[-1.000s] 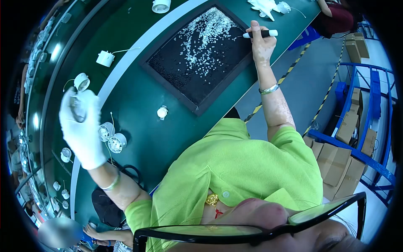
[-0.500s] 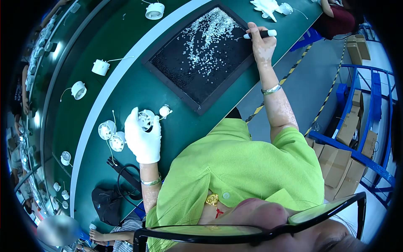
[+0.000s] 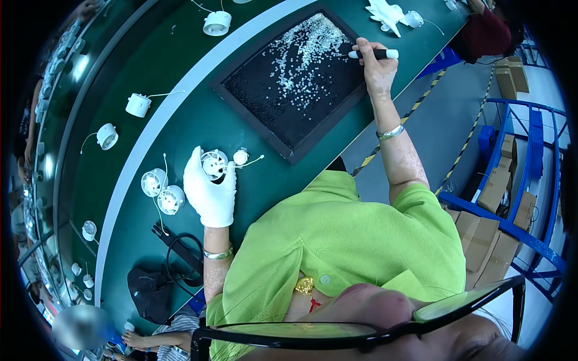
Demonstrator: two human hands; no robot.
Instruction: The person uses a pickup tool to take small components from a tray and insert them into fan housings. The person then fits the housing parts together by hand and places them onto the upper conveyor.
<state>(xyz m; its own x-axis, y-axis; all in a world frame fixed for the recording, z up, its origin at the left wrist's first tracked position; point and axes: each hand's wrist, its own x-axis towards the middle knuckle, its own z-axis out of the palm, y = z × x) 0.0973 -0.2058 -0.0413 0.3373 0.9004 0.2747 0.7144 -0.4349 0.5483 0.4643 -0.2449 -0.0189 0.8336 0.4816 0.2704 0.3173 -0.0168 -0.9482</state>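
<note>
My left hand [image 3: 211, 195], in a white glove, is closed round a white fan-like round part [image 3: 214, 163] with thumb and fingers at its sides. Just right of it is a small white round piece [image 3: 241, 157] with a short wire. Two similar white round parts, one higher [image 3: 153, 182] and one lower [image 3: 171, 200], lie left of the glove. My bare right hand [image 3: 379, 75] grips a black pen-like tool [image 3: 382, 54] with white ends. Its thin tip points left over the edge of a dark tray [image 3: 256, 129] that bears many tiny pale pieces [image 3: 307, 51] and black ones.
A curved belt with white wired parts [image 3: 138, 105] runs along the left. A white glove [image 3: 385, 15] lies at the far end of the green table. A black cap [image 3: 150, 295] and black cable [image 3: 180, 259] lie near my left arm. Other people sit nearby.
The white parts on the belt have shifted down and left. The view has turned slightly. Both hands keep their grips, and the tool tip has moved a little at the tray's edge.
</note>
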